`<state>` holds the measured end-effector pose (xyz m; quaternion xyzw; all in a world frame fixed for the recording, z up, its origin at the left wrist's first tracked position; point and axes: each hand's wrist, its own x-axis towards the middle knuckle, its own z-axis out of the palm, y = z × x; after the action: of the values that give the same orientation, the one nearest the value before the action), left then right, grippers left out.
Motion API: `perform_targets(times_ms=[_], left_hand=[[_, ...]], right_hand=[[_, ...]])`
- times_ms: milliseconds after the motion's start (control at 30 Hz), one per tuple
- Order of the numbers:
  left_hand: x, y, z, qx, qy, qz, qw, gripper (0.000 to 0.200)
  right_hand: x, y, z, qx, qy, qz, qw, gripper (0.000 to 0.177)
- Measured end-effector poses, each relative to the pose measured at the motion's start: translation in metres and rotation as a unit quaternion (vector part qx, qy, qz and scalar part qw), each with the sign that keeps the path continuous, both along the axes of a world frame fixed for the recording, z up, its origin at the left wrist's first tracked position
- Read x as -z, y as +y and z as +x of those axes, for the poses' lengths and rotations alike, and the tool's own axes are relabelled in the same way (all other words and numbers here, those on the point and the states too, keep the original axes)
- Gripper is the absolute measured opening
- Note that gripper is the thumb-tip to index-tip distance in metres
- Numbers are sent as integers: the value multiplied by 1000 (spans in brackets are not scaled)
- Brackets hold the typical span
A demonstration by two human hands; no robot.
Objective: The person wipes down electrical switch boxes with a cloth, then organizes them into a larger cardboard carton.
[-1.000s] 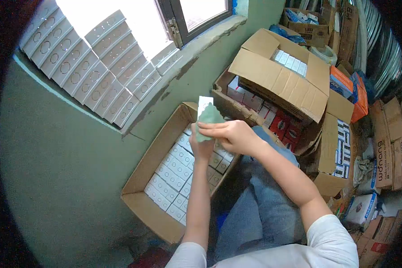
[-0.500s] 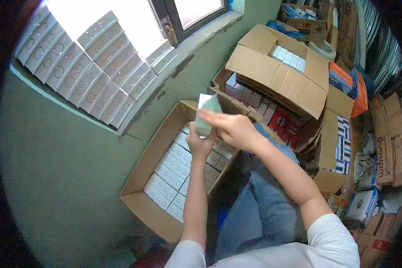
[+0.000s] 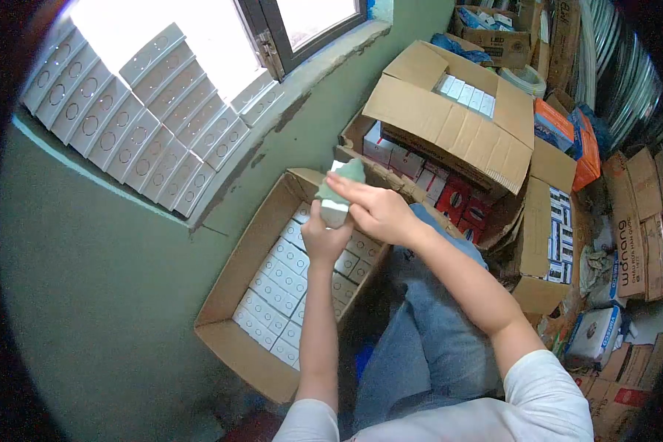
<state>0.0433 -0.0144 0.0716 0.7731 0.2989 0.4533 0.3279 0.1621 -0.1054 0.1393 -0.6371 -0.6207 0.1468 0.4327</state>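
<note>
My left hand (image 3: 325, 240) is closed around the lower end of a white box-shaped piece (image 3: 336, 213), holding it up above an open carton (image 3: 225, 313). Over its top lies a pale green cloth (image 3: 352, 172), and my right hand (image 3: 384, 214) presses this cloth against the piece with extended fingers. Cloth and fingers hide much of the piece. In the carton below, white pieces marked with small circles (image 3: 282, 272) lie in tight rows; my left forearm covers some of them.
Grey-white pieces with ring marks (image 3: 136, 136) stand stacked in rows on the window sill by the window frame (image 3: 261, 37). To the right are a large open carton (image 3: 449, 110), red boxes (image 3: 460, 202), a carton of blue-and-white boxes (image 3: 541, 243), and orange packages (image 3: 586, 151).
The green cloth has shifted over the white piece, with my right hand moving along it and baring more of the lower end. My left hand keeps its hold. The view has shifted slightly.
</note>
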Motion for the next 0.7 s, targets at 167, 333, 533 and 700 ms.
perform_targets(times_ms=[167,333,533,700], left_hand=[[-7,1,-2,42,-43,-35,998,47],[1,-1,-2,64,1,27,998,60],[-14,1,-5,150,-13,-72,986,55],[-17,0,-4,177,55,-202,962,56]], right_hand=[[5,1,-3,-49,81,11,995,48],[6,5,-16,88,40,28,995,51],[11,4,-5,101,155,-20,983,44],[13,4,6,90,163,-42,982,36]])
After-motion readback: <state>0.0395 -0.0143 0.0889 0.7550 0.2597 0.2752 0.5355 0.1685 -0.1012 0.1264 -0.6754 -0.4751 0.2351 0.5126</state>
